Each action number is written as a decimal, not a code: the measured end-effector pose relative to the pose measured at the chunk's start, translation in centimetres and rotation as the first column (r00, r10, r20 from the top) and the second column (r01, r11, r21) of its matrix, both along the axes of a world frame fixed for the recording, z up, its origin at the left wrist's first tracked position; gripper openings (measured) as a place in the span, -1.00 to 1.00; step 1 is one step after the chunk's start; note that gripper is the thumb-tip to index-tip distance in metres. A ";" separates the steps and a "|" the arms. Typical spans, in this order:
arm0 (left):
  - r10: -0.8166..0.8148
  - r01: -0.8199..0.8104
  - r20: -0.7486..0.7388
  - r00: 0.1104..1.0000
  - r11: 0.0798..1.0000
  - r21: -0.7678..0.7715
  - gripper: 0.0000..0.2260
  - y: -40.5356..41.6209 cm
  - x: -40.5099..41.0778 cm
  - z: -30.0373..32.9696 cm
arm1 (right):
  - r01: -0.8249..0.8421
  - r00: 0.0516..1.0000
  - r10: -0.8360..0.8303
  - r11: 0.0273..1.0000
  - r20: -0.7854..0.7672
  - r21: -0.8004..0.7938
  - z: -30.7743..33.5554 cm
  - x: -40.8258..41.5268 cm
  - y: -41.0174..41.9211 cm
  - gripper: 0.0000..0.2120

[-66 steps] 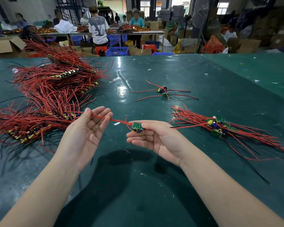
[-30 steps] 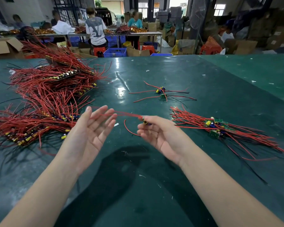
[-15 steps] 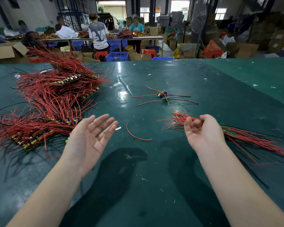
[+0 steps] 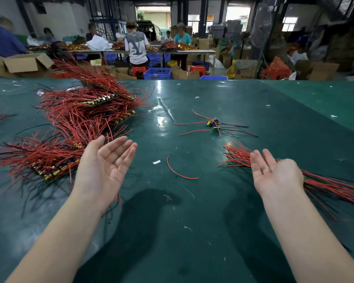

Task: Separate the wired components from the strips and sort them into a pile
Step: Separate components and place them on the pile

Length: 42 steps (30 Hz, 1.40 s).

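Green worktop, workshop behind; both hands empty, palms up.
Head view: left hand grip spread, fingers straight, holding nothing; strips heaped with red wires just beyond and left of it. Right hand grip spread too; pile of separated components under and right of it. Loose red wire between the hands; small cluster of components farther out.

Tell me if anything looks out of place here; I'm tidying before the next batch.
One loose red wire lies curled alone on the green table between the open left hand and right hand, with no component on it.
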<state>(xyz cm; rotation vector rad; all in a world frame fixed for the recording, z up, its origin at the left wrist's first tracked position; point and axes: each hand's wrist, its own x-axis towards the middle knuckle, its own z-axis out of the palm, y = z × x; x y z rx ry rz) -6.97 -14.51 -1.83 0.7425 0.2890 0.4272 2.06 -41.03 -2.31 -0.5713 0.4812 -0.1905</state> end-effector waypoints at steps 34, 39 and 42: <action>0.650 0.227 -0.022 0.760 -0.234 0.945 -0.87 4.1 0.5 -3.1 | -0.426 0.904 0.423 0.905 -0.065 -0.027 -1.1 -1.5 3.9 -0.85; 0.520 0.053 0.063 0.852 -0.204 0.977 -0.95 2.3 0.5 -3.0 | -0.594 0.805 0.586 0.796 -0.092 -0.121 -1.0 -2.4 4.6 -0.87; 0.392 -0.088 0.108 0.914 -0.068 0.994 -0.95 -0.1 0.4 -2.7 | -0.712 0.682 0.724 0.624 -0.106 -0.321 -1.0 -2.8 5.2 -0.92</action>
